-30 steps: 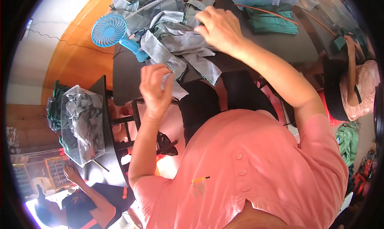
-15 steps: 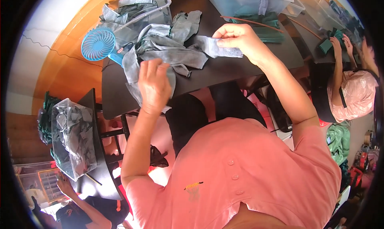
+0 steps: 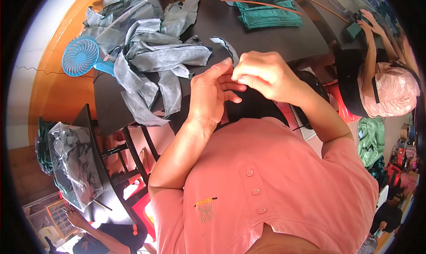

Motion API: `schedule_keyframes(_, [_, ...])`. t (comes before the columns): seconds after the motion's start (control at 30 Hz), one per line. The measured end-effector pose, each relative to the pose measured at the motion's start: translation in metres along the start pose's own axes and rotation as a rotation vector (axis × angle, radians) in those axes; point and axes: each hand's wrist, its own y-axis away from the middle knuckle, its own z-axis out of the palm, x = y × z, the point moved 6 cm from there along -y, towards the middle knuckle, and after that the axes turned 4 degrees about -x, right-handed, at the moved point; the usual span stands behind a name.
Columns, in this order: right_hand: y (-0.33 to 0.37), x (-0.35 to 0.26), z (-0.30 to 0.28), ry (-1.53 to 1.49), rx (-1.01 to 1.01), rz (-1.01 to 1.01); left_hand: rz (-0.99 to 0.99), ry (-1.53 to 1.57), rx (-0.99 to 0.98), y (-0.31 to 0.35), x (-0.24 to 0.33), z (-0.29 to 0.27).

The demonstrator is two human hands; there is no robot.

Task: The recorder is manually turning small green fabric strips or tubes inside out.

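In front of my torso, both hands come together at a narrow grey cloth strip (image 3: 227, 49), whose curved free end sticks up past my fingers. My right hand (image 3: 268, 76) is closed and pinches the strip at its fingertips. The thumb of my left hand (image 3: 211, 92) presses at the strip beside the right fingertips, while its lower fingers stretch out loosely. The part of the strip between my hands is mostly hidden. Left of them, a loose pile of grey cloth strips (image 3: 171, 56) lies on the dark table (image 3: 213, 21), some hanging over its near edge.
A blue handheld fan (image 3: 80, 55) and a clear bin of grey cloth (image 3: 128, 25) stand at the far left. Folded green cloth (image 3: 268, 15) lies at the back under a thin brown stick (image 3: 262, 6). A co-worker handles green cloth (image 3: 354, 30) at right; another person's arm (image 3: 95, 229) shows lower left.
My right hand has drawn the strip nearer to my body and turned it edge-on. My left hand has moved right, away from the pile, to meet it. The view has shifted somewhat.
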Motion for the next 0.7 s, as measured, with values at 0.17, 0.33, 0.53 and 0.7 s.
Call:
schedule_keyframes(0.17, [0.022,-0.007,0.015,0.248,-0.002,-0.166,0.015,-0.107,0.041,0.003,-0.005,0.011])
schedule_keyframes(0.33, [0.029,-0.012,0.016,0.179,-0.071,-0.157,0.012,-0.129,-0.03,0.0,-0.017,0.006])
schedule_keyframes(0.53, [0.014,-0.045,-0.021,-0.481,-0.019,-0.001,0.397,-0.448,0.112,0.028,-0.002,0.0])
schedule_keyframes(0.7, [-0.001,-0.104,-0.025,-0.822,-0.341,-0.586,0.369,-0.252,0.224,0.033,-0.004,-0.022])
